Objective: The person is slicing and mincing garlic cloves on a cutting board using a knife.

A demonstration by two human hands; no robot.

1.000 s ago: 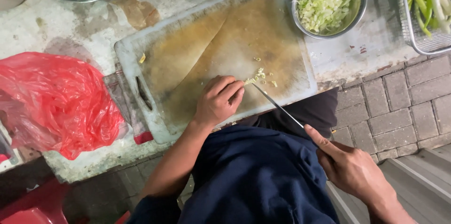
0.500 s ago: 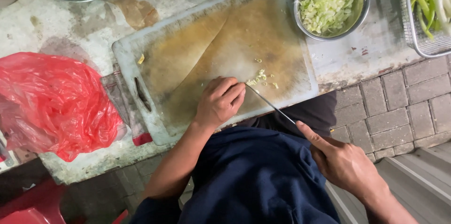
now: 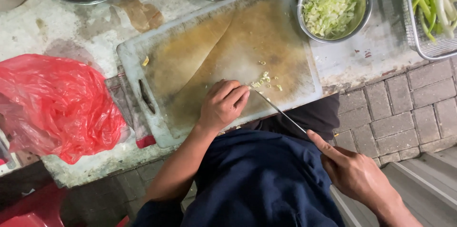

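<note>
Head view showed the left hand (image 3: 223, 105) curled, fingers together, on the stained white plastic cutting board (image 3: 190, 65), beside a few pale chopped scallion bits (image 3: 264, 80). The right hand (image 3: 354, 172) gripped a thin steel knife (image 3: 278, 110), blade tip at those bits. The round steel bowl (image 3: 362, 3) already held much chopped scallion; whole stalks lay in the wire basket (image 3: 419, 41) on the desk (image 3: 71, 31).

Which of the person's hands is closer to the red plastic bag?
Left. The left hand rests on the cutting board, a short way from the red bag; the right hand, holding the knife, is off the counter, farther away.
</note>
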